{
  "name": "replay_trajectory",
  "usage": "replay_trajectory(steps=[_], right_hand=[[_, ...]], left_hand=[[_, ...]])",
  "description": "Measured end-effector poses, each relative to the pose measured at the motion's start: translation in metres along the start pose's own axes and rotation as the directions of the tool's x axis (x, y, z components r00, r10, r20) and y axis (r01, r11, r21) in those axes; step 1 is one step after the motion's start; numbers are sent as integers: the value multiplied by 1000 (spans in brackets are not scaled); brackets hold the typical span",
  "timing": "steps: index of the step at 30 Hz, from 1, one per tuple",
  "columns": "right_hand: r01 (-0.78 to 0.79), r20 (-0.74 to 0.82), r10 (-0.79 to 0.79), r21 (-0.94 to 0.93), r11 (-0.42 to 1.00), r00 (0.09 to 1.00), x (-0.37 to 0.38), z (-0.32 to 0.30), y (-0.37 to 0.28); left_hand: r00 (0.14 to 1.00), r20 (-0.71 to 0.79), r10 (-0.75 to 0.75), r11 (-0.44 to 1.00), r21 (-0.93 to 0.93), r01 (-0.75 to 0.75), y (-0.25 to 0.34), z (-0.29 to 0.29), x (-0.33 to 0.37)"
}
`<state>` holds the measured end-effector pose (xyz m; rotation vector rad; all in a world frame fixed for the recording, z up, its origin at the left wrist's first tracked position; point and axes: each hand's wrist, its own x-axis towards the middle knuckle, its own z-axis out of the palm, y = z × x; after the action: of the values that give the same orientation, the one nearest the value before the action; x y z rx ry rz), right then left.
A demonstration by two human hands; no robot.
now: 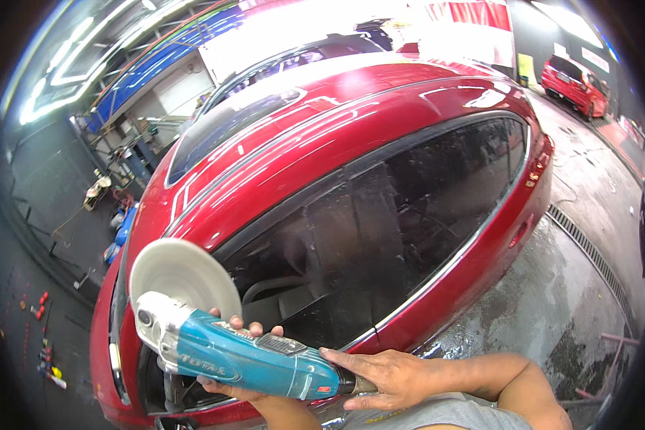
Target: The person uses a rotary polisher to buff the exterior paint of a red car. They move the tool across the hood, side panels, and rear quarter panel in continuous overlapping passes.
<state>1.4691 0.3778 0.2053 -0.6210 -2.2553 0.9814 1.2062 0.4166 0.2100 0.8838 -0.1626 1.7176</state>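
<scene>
A teal angle polisher (247, 358) with a silver head and a round, pale buffing pad (186, 276) lies level across my front. My left hand (245, 394) wraps its body from beneath, fingertips curling over the upper side. At the tail, by the dark cord end, my right hand (398, 376) grips with the index finger stretched along the casing and the thumb below. The pad is beside the front of a glossy red car (283, 161); whether it touches the paint I cannot tell. Beyond the tool is the car's dark side window (437, 208), which shows a steering wheel.
A drain grate (588, 247) runs along the wet concrete floor (512, 319) at right. Another red car (577, 82) stands far right. Blue containers (124, 228) and shop gear are at left, with small coloured items (46, 355) on a dark surface. A dark car's roof shows behind.
</scene>
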Motion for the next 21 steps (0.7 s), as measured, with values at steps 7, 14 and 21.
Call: replay_trajectory(steps=[7, 14, 21], right_hand=[[-426, -86, 422, -23, 905, 902, -52, -15, 5], [-414, -605, 435, 184, 891, 667, -140, -34, 41], [-338, -700, 566, 455, 824, 436, -178, -76, 59]], left_hand=[[973, 10, -233, 973, 2, 233, -81, 25, 8], [757, 27, -653, 743, 216, 633, -214, 72, 52], [606, 84, -791, 604, 265, 751, -327, 125, 90]])
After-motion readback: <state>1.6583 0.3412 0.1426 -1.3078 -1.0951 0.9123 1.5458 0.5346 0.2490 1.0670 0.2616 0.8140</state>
